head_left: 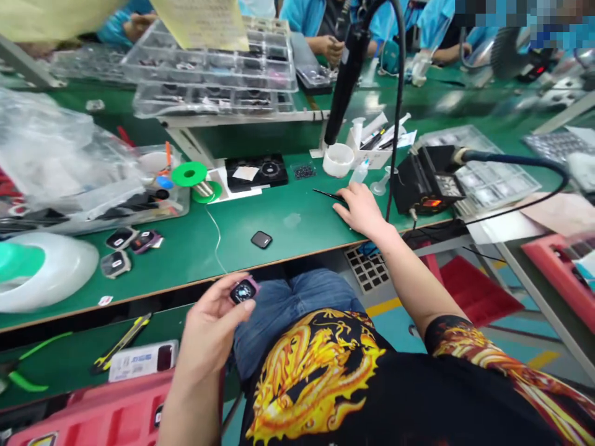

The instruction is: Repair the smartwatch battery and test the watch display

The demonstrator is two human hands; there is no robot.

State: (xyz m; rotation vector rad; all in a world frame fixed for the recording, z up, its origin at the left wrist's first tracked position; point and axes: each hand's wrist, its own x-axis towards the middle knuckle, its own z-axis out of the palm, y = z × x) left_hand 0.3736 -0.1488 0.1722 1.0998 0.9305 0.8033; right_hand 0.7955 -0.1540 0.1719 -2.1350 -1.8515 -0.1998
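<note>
My left hand (209, 328) is closed around a smartwatch (243, 290) with a purplish case. Its lit screen faces up, just in front of the bench edge. My right hand (360, 209) rests on the green bench with thumb and fingers apart. A thin black pointed tool (328, 194), perhaps tweezers, lies with its rear end at those fingers; whether they touch it I cannot tell. Between the hands, a small black square watch part (261, 239) lies flat on the bench. Several other watch cases (116, 263) lie to the left.
A green spool of wire (190, 174), a black box (256, 172) and a white round cup (338, 160) stand along the back. A black device with a red display (427, 179) is at right. A black tool (346, 80) hangs above. Co-workers' hands (328, 48) show across the bench.
</note>
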